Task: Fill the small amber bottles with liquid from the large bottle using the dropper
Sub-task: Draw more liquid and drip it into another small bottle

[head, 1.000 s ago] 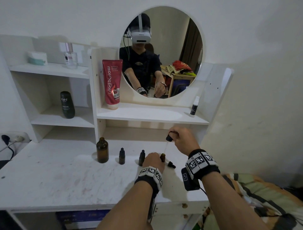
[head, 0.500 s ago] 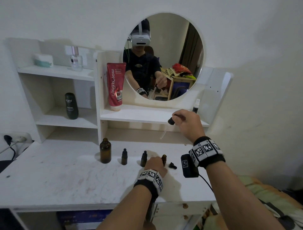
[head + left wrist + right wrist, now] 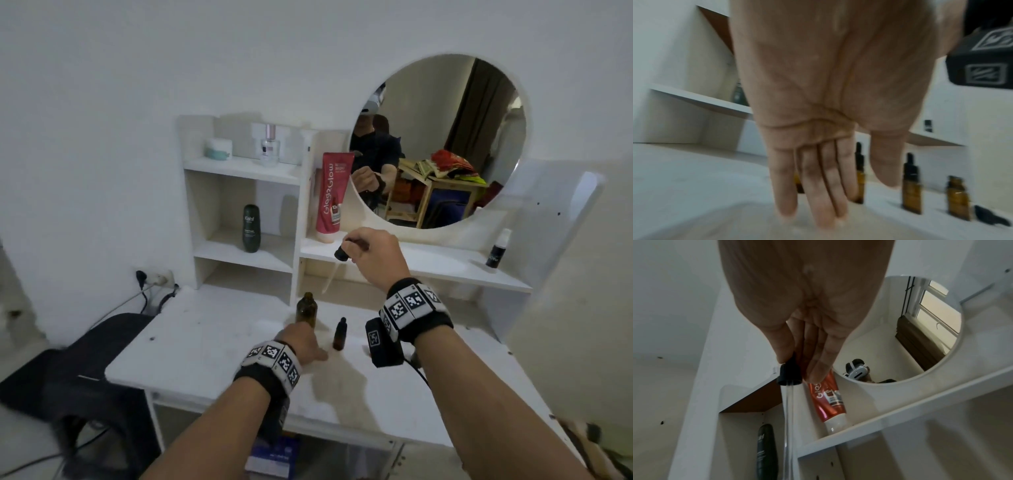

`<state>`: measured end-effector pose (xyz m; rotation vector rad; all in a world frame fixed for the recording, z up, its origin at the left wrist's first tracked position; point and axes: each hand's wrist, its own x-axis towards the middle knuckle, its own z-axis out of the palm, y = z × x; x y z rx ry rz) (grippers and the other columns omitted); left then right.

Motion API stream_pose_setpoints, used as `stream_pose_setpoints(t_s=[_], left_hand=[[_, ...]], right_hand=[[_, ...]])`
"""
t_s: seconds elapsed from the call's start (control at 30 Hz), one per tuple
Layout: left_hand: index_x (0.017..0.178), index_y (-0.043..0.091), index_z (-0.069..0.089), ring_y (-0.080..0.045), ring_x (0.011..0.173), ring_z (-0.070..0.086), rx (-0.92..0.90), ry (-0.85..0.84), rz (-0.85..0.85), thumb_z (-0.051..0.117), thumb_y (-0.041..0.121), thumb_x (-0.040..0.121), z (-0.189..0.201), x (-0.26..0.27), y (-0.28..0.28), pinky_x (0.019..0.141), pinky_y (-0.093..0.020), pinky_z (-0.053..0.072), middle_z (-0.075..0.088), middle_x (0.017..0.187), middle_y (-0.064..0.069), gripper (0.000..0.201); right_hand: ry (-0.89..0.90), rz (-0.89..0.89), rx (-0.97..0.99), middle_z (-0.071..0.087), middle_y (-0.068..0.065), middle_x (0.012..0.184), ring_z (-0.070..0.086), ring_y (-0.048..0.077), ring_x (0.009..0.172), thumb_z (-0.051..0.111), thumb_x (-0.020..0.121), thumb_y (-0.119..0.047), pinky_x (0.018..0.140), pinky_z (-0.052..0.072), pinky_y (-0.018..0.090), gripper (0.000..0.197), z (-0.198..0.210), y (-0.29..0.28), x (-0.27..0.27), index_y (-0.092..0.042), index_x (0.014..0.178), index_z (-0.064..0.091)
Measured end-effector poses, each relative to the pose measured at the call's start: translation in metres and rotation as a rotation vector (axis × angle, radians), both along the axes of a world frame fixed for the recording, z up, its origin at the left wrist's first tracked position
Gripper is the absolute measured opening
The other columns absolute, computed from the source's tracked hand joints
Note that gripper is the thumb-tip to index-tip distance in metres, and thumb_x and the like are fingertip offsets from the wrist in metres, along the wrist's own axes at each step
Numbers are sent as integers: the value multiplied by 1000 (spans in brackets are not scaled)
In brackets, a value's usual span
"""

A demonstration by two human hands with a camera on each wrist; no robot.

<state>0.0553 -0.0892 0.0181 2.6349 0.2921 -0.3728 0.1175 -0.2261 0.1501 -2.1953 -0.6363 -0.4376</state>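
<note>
Hanging below right-hand grip (image 3: 797, 366): dropper (image 3: 788, 402), seemingly tilted.

A white vanity desk (image 3: 205, 346) with shelves (image 3: 239, 169) and round mirror (image 3: 445, 137) stands against a white wall (image 3: 137, 68).

We identify a home bedroom vanity: a white counter (image 3: 205, 342) with a round mirror (image 3: 445, 137), shelves (image 3: 239, 168) holding a red lotion tube (image 3: 334, 195), perfume bottle (image 3: 269, 145) and cream jar (image 3: 218, 149); the mirror reflects a curtained window (image 3: 937, 318).
</note>
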Motion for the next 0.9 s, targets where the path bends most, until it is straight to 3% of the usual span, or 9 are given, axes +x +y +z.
stream_pose_setpoints(t_s=[0.1, 0.13, 0.23, 0.3, 0.37, 0.5, 0.6, 0.73, 0.9], left_hand=[[76, 17, 57, -20, 77, 62, 3, -152, 200, 66, 44, 77, -5, 0, 31, 66, -26, 45, 65, 82, -2, 28], [76, 17, 57, -21, 78, 62, -19, -167, 222, 66, 47, 75, -8, 2, 36, 66, -25, 44, 65, 83, -2, 31], [114, 16, 57, -21, 99, 61, -124, -207, 220, 71, 50, 74, -14, 12, 40, 82, -28, 47, 64, 112, -3, 54], [127, 17, 51, -23, 110, 59, -204, -239, 218, 75, 46, 73, -17, 21, 39, 90, -31, 47, 61, 122, -3, 66], [119, 24, 54, -22, 107, 60, -236, -229, 211, 75, 46, 69, -20, 29, 39, 95, -34, 47, 64, 116, 0, 58], [90, 31, 56, -20, 89, 61, -219, -212, 197, 69, 45, 68, -30, 35, 40, 95, -44, 47, 61, 84, 9, 29], [97, 26, 63, -20, 84, 58, -247, -234, 193, 73, 41, 71, -32, 36, 43, 88, -36, 49, 63, 89, 4, 32], [104, 21, 66, -22, 91, 63, -277, -252, 200, 75, 36, 72, -32, 36, 45, 84, -31, 50, 69, 98, 0, 36], [94, 32, 63, -20, 91, 64, -270, -241, 242, 74, 44, 64, -34, 35, 42, 91, -41, 49, 68, 91, 7, 34]], right_hand=[[-23, 1, -37, 71, 6, 97, 62, 18, 90, 65, 88, -17, 83, 47, 26, 16, -3, 20, -2, -11, 101, 72], [-20, -1, -48, 71, 6, 98, 63, 19, 91, 65, 88, -18, 84, 48, 27, 16, -3, 25, -2, -12, 101, 72], [-21, -14, -91, 71, 7, 99, 62, 19, 92, 65, 88, -21, 82, 46, 25, 16, -6, 34, 2, -13, 101, 72], [-20, -14, -115, 71, 8, 99, 62, 19, 91, 64, 88, -20, 81, 45, 24, 16, -8, 36, 5, -13, 100, 72], [-20, -15, -136, 71, 7, 99, 61, 19, 93, 64, 88, -20, 81, 43, 23, 15, -10, 37, 7, -14, 99, 72], [-40, -17, -145, 71, 5, 97, 61, 18, 93, 64, 88, -20, 80, 41, 21, 15, -13, 37, 9, -14, 99, 73], [-3, 6, -222, 70, 6, 95, 60, 20, 92, 63, 88, -18, 82, 46, 27, 13, -18, 39, 12, -13, 95, 73], [69, 42, -355, 68, 4, 94, 60, 21, 90, 59, 88, -12, 75, 42, 25, 13, -35, 47, 14, -13, 91, 72], [175, 88, -420, 64, 4, 93, 56, 16, 86, 59, 92, -14, 73, 38, 23, 15, -64, 56, 8, -8, 98, 71]])
